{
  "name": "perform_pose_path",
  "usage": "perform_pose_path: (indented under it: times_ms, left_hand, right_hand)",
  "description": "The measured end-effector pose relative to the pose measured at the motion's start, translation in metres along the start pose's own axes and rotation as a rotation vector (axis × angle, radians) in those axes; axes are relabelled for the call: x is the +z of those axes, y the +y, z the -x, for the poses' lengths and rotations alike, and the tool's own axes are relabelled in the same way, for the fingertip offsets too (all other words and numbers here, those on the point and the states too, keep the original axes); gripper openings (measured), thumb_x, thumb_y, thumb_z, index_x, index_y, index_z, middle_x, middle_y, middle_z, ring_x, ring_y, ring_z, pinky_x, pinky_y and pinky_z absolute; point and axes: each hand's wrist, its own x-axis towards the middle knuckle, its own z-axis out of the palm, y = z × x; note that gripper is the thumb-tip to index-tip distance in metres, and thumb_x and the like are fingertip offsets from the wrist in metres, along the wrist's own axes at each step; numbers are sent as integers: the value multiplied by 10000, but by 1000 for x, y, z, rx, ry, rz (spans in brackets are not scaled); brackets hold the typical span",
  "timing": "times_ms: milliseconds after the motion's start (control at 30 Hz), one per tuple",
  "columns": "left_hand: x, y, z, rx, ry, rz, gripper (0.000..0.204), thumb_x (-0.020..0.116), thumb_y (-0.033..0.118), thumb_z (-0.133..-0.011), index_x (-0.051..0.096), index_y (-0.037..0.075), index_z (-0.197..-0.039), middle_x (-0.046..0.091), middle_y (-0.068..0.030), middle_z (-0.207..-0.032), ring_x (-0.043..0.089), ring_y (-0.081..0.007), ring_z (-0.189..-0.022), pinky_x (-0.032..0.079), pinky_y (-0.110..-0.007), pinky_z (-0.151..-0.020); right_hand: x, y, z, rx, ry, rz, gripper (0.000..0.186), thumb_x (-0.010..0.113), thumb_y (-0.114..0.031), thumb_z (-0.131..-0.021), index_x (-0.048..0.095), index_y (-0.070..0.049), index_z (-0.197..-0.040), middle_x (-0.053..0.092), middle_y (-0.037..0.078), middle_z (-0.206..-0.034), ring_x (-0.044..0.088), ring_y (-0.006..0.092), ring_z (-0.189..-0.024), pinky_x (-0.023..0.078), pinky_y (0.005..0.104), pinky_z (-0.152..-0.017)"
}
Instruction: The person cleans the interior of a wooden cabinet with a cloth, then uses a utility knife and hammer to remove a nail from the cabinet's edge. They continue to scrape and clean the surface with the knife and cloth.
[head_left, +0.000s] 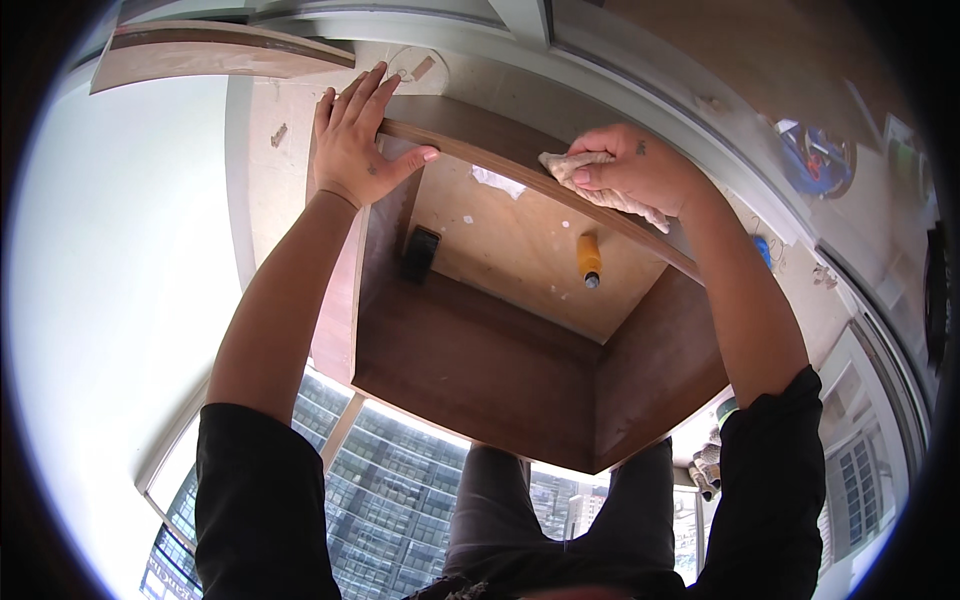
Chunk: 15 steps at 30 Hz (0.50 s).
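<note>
A brown open-topped wooden box [480,390] lies below me. My left hand [355,145] rests at the far left corner of its rim, fingers stretched out and thumb along the top board. My right hand [635,170] grips a pale crumpled cloth [555,165] against the far board's top edge, toward the right. On the box's light bottom panel lie a yellow bottle [589,255] with a grey tip and a black block-like object [420,254]. A white scrap [497,181] sits near the far side.
A loose wooden board [220,55] is at the upper left, beside a white wall [120,250]. Glass panels [800,60] with metal frames run along the top and right. A small blue object [762,250] lies right of my right arm. Windows [390,490] show buildings below.
</note>
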Motion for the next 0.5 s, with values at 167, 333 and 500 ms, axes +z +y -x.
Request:
perform_pose_path:
  times_ms: [167, 333, 500]
  left_hand:
    - [0, 1, -5, 47, -19, -11, 1021, 734, 745, -713, 478, 138, -1493, 446, -83, -1582, 432, -297, -1433, 234, -570, -1210]
    - [0, -3, 2, 37, 7, 26, 1030, 739, 734, -721, 459, 127, -1505, 430, -95, -1594, 439, -306, -1428, 236, -576, -1206]
    - [0, 0, -1, 41, -6, 13, 1041, 747, 733, -714, 458, 118, -1502, 424, -102, -1600, 440, -306, -1430, 245, -579, -1202]
  right_hand:
    - [12, -58, -34, 54, -54, 48, 378, 704, -223, -923, 675, -33, -1248, 729, 87, -1043, 661, 166, -933, 509, 302, -866]
    - [-16, 6, 1, -68, -136, 149, 393, 708, -240, -920, 676, -39, -1257, 728, 86, -1050, 658, 173, -974, 499, 318, -895]
    - [-3, -17, -21, 14, -79, 121, 425, 733, -231, -916, 663, -27, -1282, 722, 100, -1101, 654, 182, -984, 508, 306, -868]
